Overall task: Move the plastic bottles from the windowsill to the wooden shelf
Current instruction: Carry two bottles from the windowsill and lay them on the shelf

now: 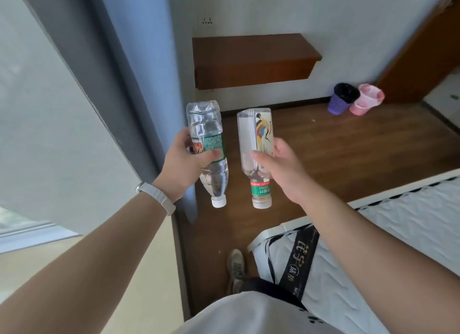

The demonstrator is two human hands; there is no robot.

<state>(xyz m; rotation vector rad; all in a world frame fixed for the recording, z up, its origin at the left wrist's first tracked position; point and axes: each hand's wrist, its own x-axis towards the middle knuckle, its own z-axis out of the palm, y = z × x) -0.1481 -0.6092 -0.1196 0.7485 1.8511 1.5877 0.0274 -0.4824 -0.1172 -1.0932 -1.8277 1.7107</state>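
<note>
Left hand [184, 159]: fingers and thumb curled round the labelled middle of a ribbed bottle [204, 124]. Grip firm. White band [159, 197] on the wrist.

Right hand [281, 167]: thumb and fingers wrapped round the lower part of a square bottle [254, 127] with a coloured label.

Both bottles are clear and capped. They are held in the air side by side and apart, with caps toward the person and bases toward the shelf [254, 57]. Neither touches the shelf, which is mounted on the wall ahead, under a socket [207, 21].

Surroundings: wooden floor [348, 147] below the bottles. Blue curtain [139, 60] to the left. Purple bin [341, 97] and pink bin [366, 102] touching each other against the wall, right of the shelf. Mattress [398, 234] at lower right. One shoe [235, 266] on the floor beside it.
</note>
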